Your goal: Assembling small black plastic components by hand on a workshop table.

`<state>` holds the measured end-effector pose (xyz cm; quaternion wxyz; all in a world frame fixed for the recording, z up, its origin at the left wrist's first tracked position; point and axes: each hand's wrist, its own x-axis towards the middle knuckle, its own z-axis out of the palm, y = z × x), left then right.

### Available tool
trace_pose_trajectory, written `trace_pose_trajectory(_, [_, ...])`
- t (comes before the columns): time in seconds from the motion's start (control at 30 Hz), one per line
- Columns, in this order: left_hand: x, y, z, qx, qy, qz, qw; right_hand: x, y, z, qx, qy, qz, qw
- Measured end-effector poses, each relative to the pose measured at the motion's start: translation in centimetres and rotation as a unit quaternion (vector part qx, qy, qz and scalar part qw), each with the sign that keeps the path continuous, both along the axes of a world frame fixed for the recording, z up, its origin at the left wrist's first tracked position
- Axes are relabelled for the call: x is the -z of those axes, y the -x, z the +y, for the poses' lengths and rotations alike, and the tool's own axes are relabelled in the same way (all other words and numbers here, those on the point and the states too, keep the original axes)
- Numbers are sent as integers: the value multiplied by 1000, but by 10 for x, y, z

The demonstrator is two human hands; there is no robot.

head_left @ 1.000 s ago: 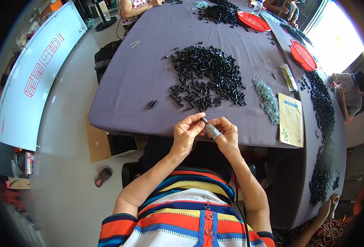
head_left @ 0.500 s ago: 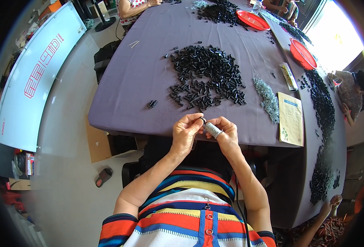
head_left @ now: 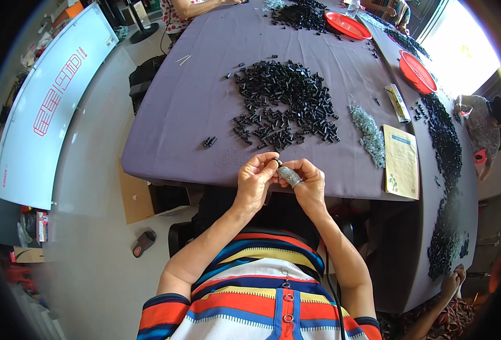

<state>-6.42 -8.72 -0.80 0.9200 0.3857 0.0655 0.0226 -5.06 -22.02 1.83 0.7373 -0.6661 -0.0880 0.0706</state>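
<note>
Just past the table's near edge, my left hand [head_left: 254,180] pinches a small black tubular piece [head_left: 277,162] between thumb and fingertips. My right hand [head_left: 309,187] meets it from the other side, fingers curled in against the same piece. A grey speckled cover [head_left: 290,176] sits on what looks like the right thumb. Fingers hide most of the piece, and any smaller part between them cannot be made out. Ahead of both hands spreads a large pile of black tubular pieces [head_left: 287,93]. A few more pieces [head_left: 209,142] lie together to the left.
On the purple-grey tablecloth [head_left: 171,122], small clear parts [head_left: 368,136] lie right of the pile, near a yellow-beige packet [head_left: 401,161] and a narrow box [head_left: 397,103]. Red trays [head_left: 348,26] stand farther off. Other people work around the table; an open carton [head_left: 140,192] is below left.
My right hand and its grey cover have tilted and shifted slightly left and up. The left hand stays nearly in place, pinching the piece. At the far left, another person's arm has moved right.
</note>
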Motion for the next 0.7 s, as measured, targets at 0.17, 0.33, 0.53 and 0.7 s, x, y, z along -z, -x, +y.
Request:
trace_pose_trajectory(0.17, [-2,-1,5,26,21,8,999,12,-6,-8,-57,-45,-66,995])
trace_pose_trajectory(0.33, [-2,-1,13,91,2,-31,995,-6,-12,-14,-72,152,-197,966])
trace_pose_trajectory(0.53, [-16,2,3,110,3,23,994,-8,-15,-17,-102,141,-223,959])
trace_pose_trajectory(0.7, [-6,1,11,170,41,23,984,-4,-15,-19,-112,86,-192,971])
